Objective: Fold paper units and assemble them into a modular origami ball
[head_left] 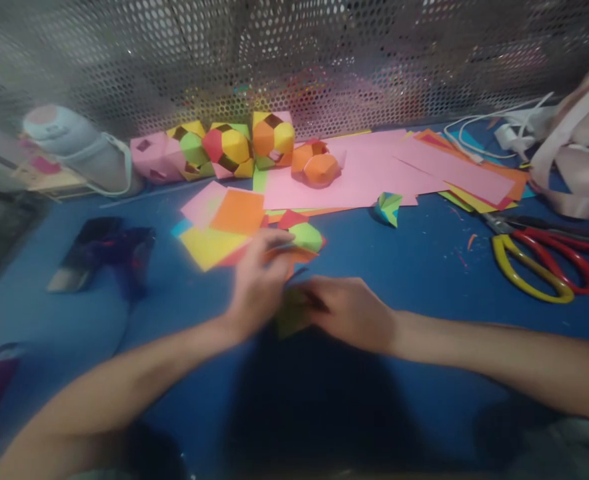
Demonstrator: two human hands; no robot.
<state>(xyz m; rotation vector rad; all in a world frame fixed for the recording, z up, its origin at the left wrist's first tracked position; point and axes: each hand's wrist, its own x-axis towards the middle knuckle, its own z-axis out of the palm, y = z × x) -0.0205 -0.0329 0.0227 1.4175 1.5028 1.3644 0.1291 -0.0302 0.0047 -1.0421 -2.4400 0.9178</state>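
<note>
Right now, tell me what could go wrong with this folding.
1. The left hand touches the loose coloured squares and a folded unit; a sweep could scatter them.
2. The right hand grips the green paper; a skewed press may crease it wrongly.
3. The scissors lie near the right forearm; a wide reach could catch them.

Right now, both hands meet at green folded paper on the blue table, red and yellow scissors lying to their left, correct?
No: in the head view the red and yellow scissors lie right of the left hand and right hand.
</note>
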